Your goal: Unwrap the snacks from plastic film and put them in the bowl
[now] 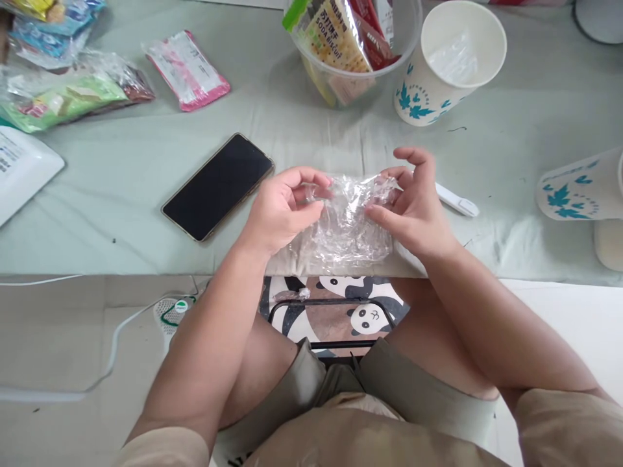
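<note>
A crumpled clear plastic wrapper (353,224) hangs between my two hands at the table's front edge. My left hand (287,207) pinches its left side between thumb and fingers. On the opposite side, my right hand (411,204) grips the plastic with the thumb and some fingers, its other fingers raised. Left of my left hand lies a black smartphone (218,187), face up. A white plastic handle-like piece (457,200) sticks out from behind my right hand; its other end is hidden.
Behind my hands stand a clear tub (311,84) of packaged snacks and a paper cup (418,97) with clear plastic inside. Another paper cup (579,188) is at the right. A pink-and-white packet (188,70) and a green snack bag (68,100) lie back left. A white cable (117,344) crosses the floor.
</note>
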Tool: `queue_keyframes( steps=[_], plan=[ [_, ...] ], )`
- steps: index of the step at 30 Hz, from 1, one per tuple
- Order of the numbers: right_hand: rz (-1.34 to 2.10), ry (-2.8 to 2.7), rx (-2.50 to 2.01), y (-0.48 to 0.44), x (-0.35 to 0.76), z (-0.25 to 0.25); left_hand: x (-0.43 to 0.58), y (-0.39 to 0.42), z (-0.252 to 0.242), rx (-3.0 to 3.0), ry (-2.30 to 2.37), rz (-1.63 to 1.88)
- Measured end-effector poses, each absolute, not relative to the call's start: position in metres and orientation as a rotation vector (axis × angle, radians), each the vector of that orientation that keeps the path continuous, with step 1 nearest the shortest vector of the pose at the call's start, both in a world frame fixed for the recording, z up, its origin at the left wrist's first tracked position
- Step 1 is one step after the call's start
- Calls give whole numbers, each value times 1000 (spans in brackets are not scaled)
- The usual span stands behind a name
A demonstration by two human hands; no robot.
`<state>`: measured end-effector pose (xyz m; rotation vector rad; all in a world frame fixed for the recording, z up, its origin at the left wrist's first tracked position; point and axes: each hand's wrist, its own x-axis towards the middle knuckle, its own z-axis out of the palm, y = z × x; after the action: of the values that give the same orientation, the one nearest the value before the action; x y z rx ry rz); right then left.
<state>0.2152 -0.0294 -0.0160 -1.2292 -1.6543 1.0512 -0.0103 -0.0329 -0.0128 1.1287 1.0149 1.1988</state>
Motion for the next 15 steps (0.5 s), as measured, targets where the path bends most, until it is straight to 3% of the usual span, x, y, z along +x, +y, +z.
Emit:
queue_keyframes(
  steps=[3, 9, 15],
  plan=[
    [1118, -1701, -1232, -29, 220, -21, -12, -30, -17, 1113, 1043, 1322],
    [910, -1782, -1238, -27, 229, -24, -17, -23, -24, 1076, 1131, 1511],
    [921, -1753, -1210, -30, 224, -25, -15, -29, -17, 913, 863, 1099]
  ],
)
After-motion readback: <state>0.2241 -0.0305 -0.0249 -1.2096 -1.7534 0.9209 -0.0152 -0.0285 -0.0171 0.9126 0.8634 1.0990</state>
